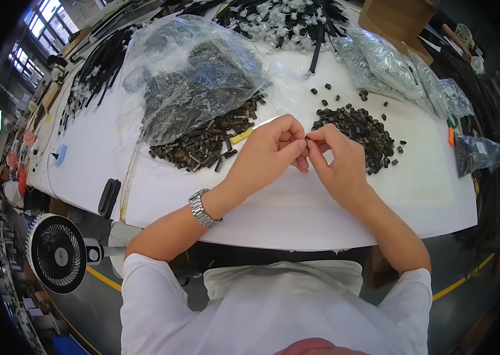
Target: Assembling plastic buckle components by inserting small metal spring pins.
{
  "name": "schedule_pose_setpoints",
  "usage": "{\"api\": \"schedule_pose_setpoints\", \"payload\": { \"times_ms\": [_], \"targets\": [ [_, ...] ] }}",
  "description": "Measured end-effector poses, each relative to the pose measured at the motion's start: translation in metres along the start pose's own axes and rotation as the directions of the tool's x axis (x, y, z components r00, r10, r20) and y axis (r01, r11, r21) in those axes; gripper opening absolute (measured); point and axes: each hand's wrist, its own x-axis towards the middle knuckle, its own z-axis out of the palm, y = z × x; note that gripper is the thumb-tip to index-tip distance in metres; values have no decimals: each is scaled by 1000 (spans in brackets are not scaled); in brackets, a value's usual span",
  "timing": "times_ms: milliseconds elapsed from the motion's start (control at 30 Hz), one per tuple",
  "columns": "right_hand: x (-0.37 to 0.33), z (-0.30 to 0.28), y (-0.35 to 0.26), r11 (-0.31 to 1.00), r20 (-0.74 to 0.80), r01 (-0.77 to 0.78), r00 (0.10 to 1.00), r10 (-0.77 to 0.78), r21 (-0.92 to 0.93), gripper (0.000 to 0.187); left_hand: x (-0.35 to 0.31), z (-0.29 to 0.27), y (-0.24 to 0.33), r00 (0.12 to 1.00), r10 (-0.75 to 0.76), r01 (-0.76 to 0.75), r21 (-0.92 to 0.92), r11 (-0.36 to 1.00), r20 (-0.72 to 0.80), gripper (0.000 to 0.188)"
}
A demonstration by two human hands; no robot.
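Observation:
My left hand (273, 148) and my right hand (339, 160) meet over the white table, fingertips pinched together. Between them is a small dark piece (307, 139), mostly covered by the fingers; its kind cannot be made out. To the left of my left hand lies a heap of short dark tube-like pieces (194, 151), spilling from a clear plastic bag (197, 77). A yellow strip-like object (242, 135) lies beside my left wrist. Just beyond my right hand is a pile of small, dark, short pieces (368, 136), with several scattered around it.
Dark straps with clear-wrapped ends (282, 26) lie at the back. Filled plastic bags (386, 65) and an open cardboard box (395, 23) stand at the back right. An orange-handled tool (451, 136) lies at the right edge. A black fan (59, 254) sits at the lower left.

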Motion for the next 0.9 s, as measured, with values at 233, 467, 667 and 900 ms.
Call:
{"api": "schedule_pose_setpoints", "payload": {
  "times_ms": [233,467,667,900],
  "targets": [
    [4,-2,4,971,-134,193,976,-174,144,20,7,-22,3,961,-34,182,-534,826,275,25],
    [0,-7,-3,931,-108,103,992,-69,350,26,3,-24,14,963,3,136,-499,856,269,21],
    [2,1,-7,884,-6,-138,988,157,446,21,-3,-14,26,998,57,-58,-51,997,-22,12],
    [7,1,-11,969,-20,-82,996,89,231,20,-8,-1,17,896,424,-297,535,791,-130,11]
  ]
}}
